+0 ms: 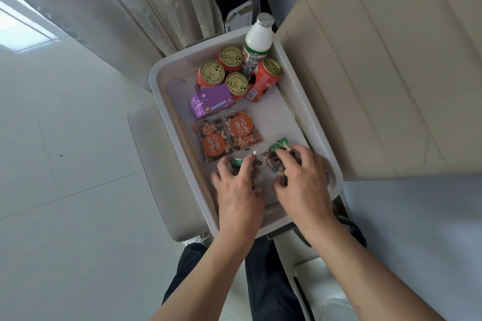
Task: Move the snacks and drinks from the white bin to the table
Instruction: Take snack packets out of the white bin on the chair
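Note:
The white bin (159,78) holds several red cans (210,73), a white milk bottle (258,39), a purple carton (210,101) and two orange nut packets (241,129). At the bin's near end my left hand (238,190) grips a green-topped nut packet (238,163). Beside it my right hand (302,180) grips another green-topped nut packet (277,154). Both packets are low inside the bin, partly hidden under my fingers. The beige table (378,86) stands to the right of the bin.
The bin rests on a pale chair (151,164). A curtain (146,8) and a cardboard box (234,5) are behind it. White tiled floor (65,190) lies to the left. My legs (266,281) are below the bin.

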A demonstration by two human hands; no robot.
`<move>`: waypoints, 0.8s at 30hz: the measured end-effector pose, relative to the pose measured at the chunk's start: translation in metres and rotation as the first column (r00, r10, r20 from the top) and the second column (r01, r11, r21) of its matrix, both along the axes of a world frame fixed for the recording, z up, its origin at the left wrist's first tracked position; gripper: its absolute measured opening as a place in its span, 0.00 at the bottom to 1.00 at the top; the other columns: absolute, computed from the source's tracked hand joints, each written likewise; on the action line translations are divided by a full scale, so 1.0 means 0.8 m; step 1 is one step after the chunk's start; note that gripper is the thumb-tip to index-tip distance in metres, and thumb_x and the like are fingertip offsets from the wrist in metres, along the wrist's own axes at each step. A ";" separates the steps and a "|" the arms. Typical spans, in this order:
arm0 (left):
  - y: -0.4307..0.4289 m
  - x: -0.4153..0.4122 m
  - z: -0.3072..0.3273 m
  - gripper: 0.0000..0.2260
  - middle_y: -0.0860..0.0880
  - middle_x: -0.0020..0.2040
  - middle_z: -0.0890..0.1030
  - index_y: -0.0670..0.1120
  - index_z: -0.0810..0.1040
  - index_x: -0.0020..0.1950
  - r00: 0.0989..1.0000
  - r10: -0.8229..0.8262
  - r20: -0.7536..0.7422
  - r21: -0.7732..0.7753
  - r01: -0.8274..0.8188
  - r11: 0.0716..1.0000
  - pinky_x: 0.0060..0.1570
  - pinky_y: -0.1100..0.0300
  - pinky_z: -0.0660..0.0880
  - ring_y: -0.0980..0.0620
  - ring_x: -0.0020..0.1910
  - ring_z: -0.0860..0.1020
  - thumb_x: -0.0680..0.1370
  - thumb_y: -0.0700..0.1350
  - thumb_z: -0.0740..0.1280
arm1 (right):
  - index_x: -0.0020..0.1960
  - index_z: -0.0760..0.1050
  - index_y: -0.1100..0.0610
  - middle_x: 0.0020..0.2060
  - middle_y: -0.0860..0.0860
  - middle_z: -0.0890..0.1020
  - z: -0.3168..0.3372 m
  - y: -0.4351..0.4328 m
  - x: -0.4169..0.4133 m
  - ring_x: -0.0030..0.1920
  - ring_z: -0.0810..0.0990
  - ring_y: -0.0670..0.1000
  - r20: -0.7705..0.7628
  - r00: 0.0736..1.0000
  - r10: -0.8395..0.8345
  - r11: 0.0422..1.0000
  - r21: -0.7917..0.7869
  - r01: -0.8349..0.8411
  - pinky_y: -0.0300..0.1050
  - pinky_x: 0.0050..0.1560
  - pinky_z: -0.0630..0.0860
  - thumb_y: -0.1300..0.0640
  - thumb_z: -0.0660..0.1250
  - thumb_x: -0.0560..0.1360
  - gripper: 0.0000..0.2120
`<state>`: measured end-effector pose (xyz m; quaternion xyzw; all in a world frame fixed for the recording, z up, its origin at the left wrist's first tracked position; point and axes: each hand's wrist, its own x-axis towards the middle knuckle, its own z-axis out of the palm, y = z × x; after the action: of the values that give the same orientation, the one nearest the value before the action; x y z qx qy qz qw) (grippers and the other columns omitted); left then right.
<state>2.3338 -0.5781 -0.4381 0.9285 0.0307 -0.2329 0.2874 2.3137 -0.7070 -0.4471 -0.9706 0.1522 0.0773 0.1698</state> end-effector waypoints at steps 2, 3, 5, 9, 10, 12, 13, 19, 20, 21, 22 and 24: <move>0.001 0.003 0.011 0.32 0.46 0.74 0.60 0.58 0.70 0.73 1.000 -0.018 0.011 0.006 0.018 1.000 0.63 0.50 0.72 0.42 0.68 0.63 0.72 0.36 0.71 | 0.67 0.77 0.53 0.63 0.53 0.75 0.012 0.001 0.000 0.60 0.74 0.58 0.019 1.000 -0.009 1.000 0.019 0.008 0.59 0.60 0.78 0.60 0.79 0.65 0.31; 0.002 0.005 0.019 0.33 0.46 0.74 0.61 0.58 0.70 0.72 0.999 -0.028 0.028 0.004 0.028 1.000 0.62 0.49 0.73 0.42 0.67 0.63 0.71 0.36 0.71 | 0.68 0.77 0.52 0.63 0.53 0.75 0.020 0.001 0.001 0.60 0.74 0.57 0.030 0.999 -0.013 1.000 0.024 0.012 0.60 0.59 0.78 0.60 0.79 0.66 0.31; 0.004 0.009 0.037 0.32 0.47 0.73 0.62 0.58 0.71 0.72 0.997 -0.043 0.063 -0.014 0.044 0.999 0.63 0.49 0.74 0.42 0.67 0.64 0.71 0.35 0.71 | 0.69 0.76 0.51 0.64 0.52 0.74 0.039 0.000 0.003 0.60 0.74 0.57 0.057 0.998 -0.022 0.999 0.037 0.020 0.58 0.56 0.80 0.60 0.78 0.67 0.31; 0.018 0.023 0.087 0.33 0.49 0.72 0.62 0.60 0.71 0.71 0.988 -0.093 0.125 -0.061 0.102 0.993 0.65 0.49 0.71 0.44 0.67 0.63 0.71 0.35 0.70 | 0.67 0.77 0.53 0.64 0.53 0.74 0.089 -0.003 0.013 0.59 0.73 0.56 0.169 0.984 -0.054 0.996 0.078 0.042 0.54 0.54 0.81 0.63 0.78 0.66 0.31; 0.024 0.029 0.103 0.33 0.49 0.72 0.62 0.60 0.71 0.71 0.983 -0.111 0.147 -0.074 0.122 0.990 0.66 0.49 0.72 0.44 0.67 0.63 0.71 0.36 0.71 | 0.67 0.77 0.53 0.64 0.53 0.75 0.104 -0.003 0.016 0.58 0.72 0.54 0.196 0.979 -0.065 0.995 0.081 0.050 0.54 0.54 0.81 0.64 0.78 0.65 0.31; 0.036 0.040 0.137 0.32 0.50 0.71 0.61 0.61 0.71 0.71 0.973 -0.142 0.183 -0.102 0.162 0.981 0.66 0.49 0.72 0.44 0.68 0.63 0.72 0.37 0.72 | 0.66 0.78 0.53 0.63 0.52 0.76 0.138 -0.001 0.022 0.56 0.70 0.52 0.242 0.966 -0.086 0.993 0.095 0.065 0.53 0.52 0.81 0.63 0.78 0.65 0.30; 0.043 0.046 0.155 0.32 0.51 0.71 0.61 0.61 0.71 0.70 0.968 -0.154 0.199 -0.118 0.179 0.977 0.66 0.49 0.72 0.45 0.68 0.62 0.72 0.37 0.73 | 0.67 0.78 0.53 0.63 0.52 0.76 0.157 0.001 0.024 0.56 0.71 0.52 0.259 0.961 -0.095 0.992 0.106 0.070 0.51 0.52 0.81 0.63 0.78 0.65 0.30; 0.083 0.069 0.272 0.30 0.54 0.70 0.61 0.62 0.72 0.68 0.924 -0.218 0.314 -0.191 0.286 0.939 0.66 0.53 0.71 0.47 0.68 0.62 0.72 0.39 0.74 | 0.65 0.80 0.51 0.62 0.51 0.78 0.274 0.029 0.020 0.55 0.77 0.54 0.329 0.936 -0.127 0.988 0.122 0.091 0.37 0.49 0.72 0.60 0.78 0.66 0.27; 0.091 0.071 0.290 0.29 0.53 0.70 0.62 0.62 0.72 0.68 0.915 -0.226 0.333 -0.195 0.301 0.933 0.65 0.52 0.71 0.46 0.68 0.63 0.72 0.40 0.75 | 0.65 0.81 0.52 0.62 0.51 0.78 0.294 0.035 0.017 0.55 0.77 0.54 0.345 0.930 -0.130 0.988 0.125 0.092 0.38 0.50 0.73 0.59 0.78 0.66 0.27; 0.099 0.072 0.307 0.29 0.52 0.70 0.63 0.62 0.73 0.68 0.907 -0.229 0.353 -0.199 0.312 0.929 0.65 0.51 0.71 0.46 0.67 0.64 0.72 0.41 0.75 | 0.65 0.81 0.52 0.62 0.51 0.78 0.312 0.042 0.014 0.55 0.77 0.54 0.360 0.923 -0.136 0.987 0.131 0.094 0.39 0.51 0.74 0.59 0.78 0.66 0.27; 0.108 0.073 0.323 0.28 0.52 0.70 0.63 0.62 0.73 0.68 0.901 -0.229 0.369 -0.204 0.319 0.926 0.66 0.51 0.71 0.46 0.67 0.65 0.72 0.43 0.76 | 0.65 0.81 0.52 0.62 0.51 0.78 0.330 0.049 0.011 0.55 0.77 0.53 0.373 0.917 -0.142 0.986 0.138 0.096 0.40 0.52 0.75 0.59 0.79 0.66 0.27; 0.127 0.073 0.353 0.28 0.53 0.69 0.63 0.63 0.73 0.67 0.894 -0.218 0.391 -0.219 0.320 0.922 0.65 0.53 0.70 0.46 0.68 0.64 0.72 0.43 0.76 | 0.64 0.81 0.52 0.61 0.51 0.78 0.365 0.065 0.006 0.55 0.77 0.53 0.407 0.901 -0.147 0.985 0.146 0.095 0.42 0.52 0.77 0.58 0.79 0.66 0.27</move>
<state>2.3924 -0.4765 -0.1556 0.9007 -0.1851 -0.0992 0.3802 2.3188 -0.6553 -0.1550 -0.9411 0.1676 -0.1330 0.2619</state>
